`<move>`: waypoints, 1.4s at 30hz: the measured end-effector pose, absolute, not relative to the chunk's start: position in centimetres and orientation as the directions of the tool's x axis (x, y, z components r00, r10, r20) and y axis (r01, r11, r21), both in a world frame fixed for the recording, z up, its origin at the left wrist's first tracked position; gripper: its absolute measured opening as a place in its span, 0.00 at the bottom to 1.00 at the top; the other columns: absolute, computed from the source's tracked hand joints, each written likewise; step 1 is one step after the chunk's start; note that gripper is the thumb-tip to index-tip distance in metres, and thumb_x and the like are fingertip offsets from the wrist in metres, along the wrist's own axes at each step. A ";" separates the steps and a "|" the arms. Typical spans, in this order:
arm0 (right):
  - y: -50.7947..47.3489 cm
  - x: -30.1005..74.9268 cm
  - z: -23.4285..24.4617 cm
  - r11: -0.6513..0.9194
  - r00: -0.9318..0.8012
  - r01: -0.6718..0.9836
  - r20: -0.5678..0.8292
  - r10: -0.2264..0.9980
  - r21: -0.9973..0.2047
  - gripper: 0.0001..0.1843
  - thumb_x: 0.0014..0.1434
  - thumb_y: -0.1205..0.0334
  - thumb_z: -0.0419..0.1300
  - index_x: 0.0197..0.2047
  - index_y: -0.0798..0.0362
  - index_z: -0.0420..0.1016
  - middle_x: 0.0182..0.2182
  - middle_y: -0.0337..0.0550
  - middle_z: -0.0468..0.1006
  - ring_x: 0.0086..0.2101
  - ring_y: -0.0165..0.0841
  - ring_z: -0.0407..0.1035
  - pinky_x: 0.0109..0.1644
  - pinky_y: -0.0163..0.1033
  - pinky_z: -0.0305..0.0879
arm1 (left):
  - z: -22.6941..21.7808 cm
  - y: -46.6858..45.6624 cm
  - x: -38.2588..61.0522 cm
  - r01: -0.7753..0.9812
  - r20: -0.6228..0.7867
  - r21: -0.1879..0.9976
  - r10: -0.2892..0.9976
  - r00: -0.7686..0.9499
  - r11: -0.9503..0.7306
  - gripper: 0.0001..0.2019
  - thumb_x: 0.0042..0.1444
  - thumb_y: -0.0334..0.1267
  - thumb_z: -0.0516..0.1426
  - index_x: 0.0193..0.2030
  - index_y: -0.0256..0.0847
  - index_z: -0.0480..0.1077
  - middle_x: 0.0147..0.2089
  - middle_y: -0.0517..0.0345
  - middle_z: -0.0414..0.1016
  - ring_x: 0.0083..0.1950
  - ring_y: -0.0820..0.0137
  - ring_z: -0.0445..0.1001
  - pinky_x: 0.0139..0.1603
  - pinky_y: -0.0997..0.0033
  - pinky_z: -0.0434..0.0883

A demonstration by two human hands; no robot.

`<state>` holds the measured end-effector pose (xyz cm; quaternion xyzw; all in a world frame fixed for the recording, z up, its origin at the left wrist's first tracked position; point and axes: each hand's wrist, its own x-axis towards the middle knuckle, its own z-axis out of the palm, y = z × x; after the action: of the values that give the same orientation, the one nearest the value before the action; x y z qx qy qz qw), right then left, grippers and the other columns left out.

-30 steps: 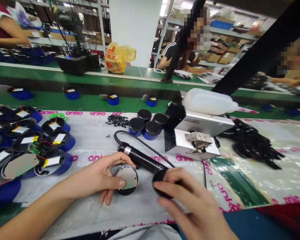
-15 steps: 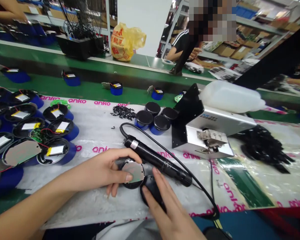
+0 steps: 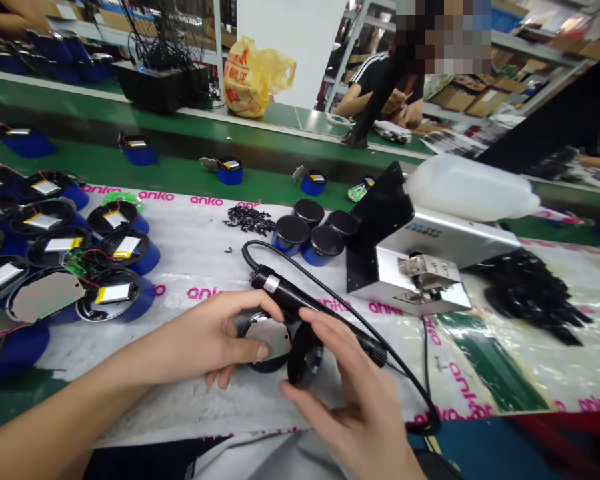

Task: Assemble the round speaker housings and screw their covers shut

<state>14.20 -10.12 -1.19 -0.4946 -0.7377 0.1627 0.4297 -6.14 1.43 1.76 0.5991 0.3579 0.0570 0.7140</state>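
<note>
My left hand point(image 3: 215, 337) curls its fingers and thumb around a round housing point(image 3: 275, 337) with a flat silvery plate on top. Right beside it, my right hand point(image 3: 355, 393) grips a round black cap point(image 3: 304, 360) between thumb and fingers. The cap is tilted up on edge close to the housing's right side, and I cannot tell whether the two touch. Just behind both hands lies a black electric screwdriver point(image 3: 295, 298) with its cable looping to the right. Farther back is a heap of small black screws point(image 3: 251, 219).
Several blue housings with batteries point(image 3: 115, 293) crowd the left side. Black-capped blue units point(image 3: 291, 230) stand near a metal machine point(image 3: 430, 243) bearing a white bottle point(image 3: 473, 190). Black parts point(image 3: 535, 287) are piled at right. More housings sit along the green line point(image 3: 180, 160); a co-worker is beyond.
My right hand has turned the black cap from lying nearly flat to standing tilted, its fingers now around the cap's edge. My left hand stays on the housing.
</note>
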 end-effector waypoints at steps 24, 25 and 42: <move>-7.6 12.9 1.7 0.448 -0.280 0.779 0.395 0.875 -0.439 0.29 0.61 0.64 0.64 0.65 0.52 0.67 0.59 0.45 0.75 0.57 0.29 0.71 0.64 0.27 0.63 | 1.0 2.3 -6.4 0.153 -0.361 0.873 0.401 0.842 0.464 0.12 0.57 0.31 0.61 0.48 0.43 0.68 0.43 0.62 0.76 0.28 0.76 0.80 0.31 0.75 0.79; -7.3 13.0 2.0 0.463 -0.317 0.778 0.370 0.873 -0.424 0.29 0.62 0.63 0.64 0.65 0.53 0.66 0.59 0.45 0.76 0.57 0.29 0.72 0.64 0.27 0.63 | 0.8 2.5 -6.6 0.126 -0.352 0.851 0.376 0.857 0.510 0.13 0.56 0.29 0.61 0.47 0.42 0.68 0.46 0.60 0.75 0.28 0.76 0.80 0.32 0.74 0.79; -6.4 14.2 2.1 0.551 -0.492 0.770 0.252 0.833 -0.320 0.28 0.63 0.58 0.65 0.64 0.53 0.68 0.59 0.50 0.76 0.54 0.39 0.75 0.57 0.35 0.73 | -1.7 4.0 -7.6 -0.059 -0.133 0.708 0.216 0.967 0.703 0.21 0.55 0.19 0.57 0.48 0.47 0.59 0.52 0.65 0.69 0.32 0.76 0.82 0.40 0.69 0.79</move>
<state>14.25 -6.37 2.07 -0.4664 -0.8597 0.0823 0.1914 -7.62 4.03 -1.67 0.3779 0.1033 0.0750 0.9170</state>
